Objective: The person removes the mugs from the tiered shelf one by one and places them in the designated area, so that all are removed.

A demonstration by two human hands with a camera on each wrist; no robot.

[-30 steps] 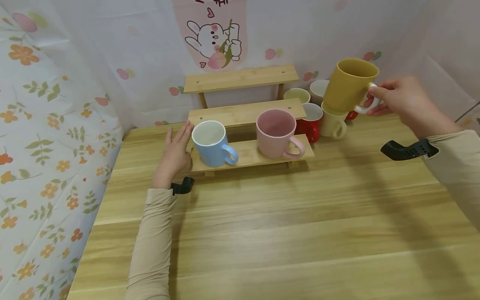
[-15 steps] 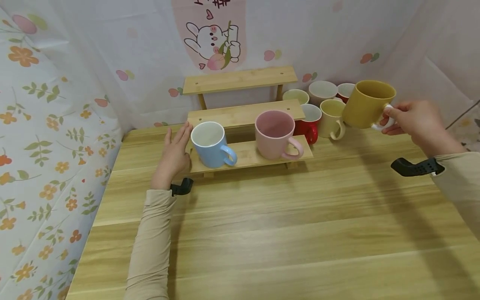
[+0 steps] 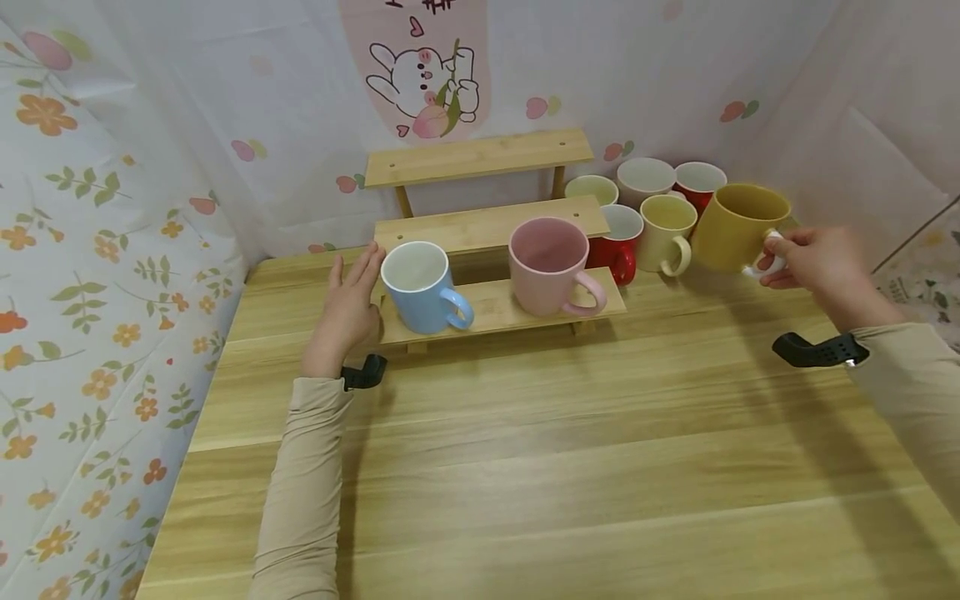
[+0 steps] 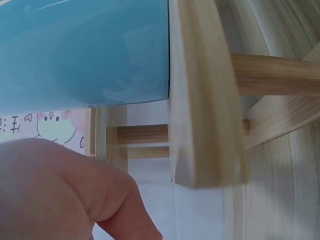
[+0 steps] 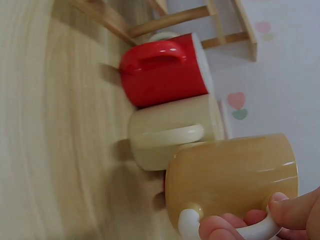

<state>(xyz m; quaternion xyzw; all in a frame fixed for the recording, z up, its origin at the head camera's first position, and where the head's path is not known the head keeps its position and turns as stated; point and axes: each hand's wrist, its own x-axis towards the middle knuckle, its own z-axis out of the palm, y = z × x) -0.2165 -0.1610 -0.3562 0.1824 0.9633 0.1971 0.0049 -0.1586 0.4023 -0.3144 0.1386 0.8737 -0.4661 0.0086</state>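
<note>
My right hand (image 3: 821,262) pinches the white handle of a mustard-yellow mug (image 3: 738,227), held upright beside a cream mug (image 3: 666,229) at the table's right. In the right wrist view, the yellow mug (image 5: 230,175) partly overlaps the cream mug (image 5: 165,132); whether its base meets the table cannot be told. My left hand (image 3: 347,308) rests with straight fingers against the left end of a three-tier wooden rack (image 3: 480,158). Close by that hand, a light blue mug (image 3: 420,292) stands on the lowest shelf, with a large pink mug (image 3: 547,267) farther right.
Behind the cream mug are a pale green mug (image 3: 592,190), a whitish mug (image 3: 647,177) and a red mug with a white inside (image 3: 699,182). Another red mug (image 3: 615,250) stands by the rack's right end. A patterned cloth (image 3: 300,100) hangs behind the table (image 3: 525,467).
My right hand has carried the yellow mug rightward and down, from above the cream mug to the row's right end. My left hand and the mugs on the rack stay put.
</note>
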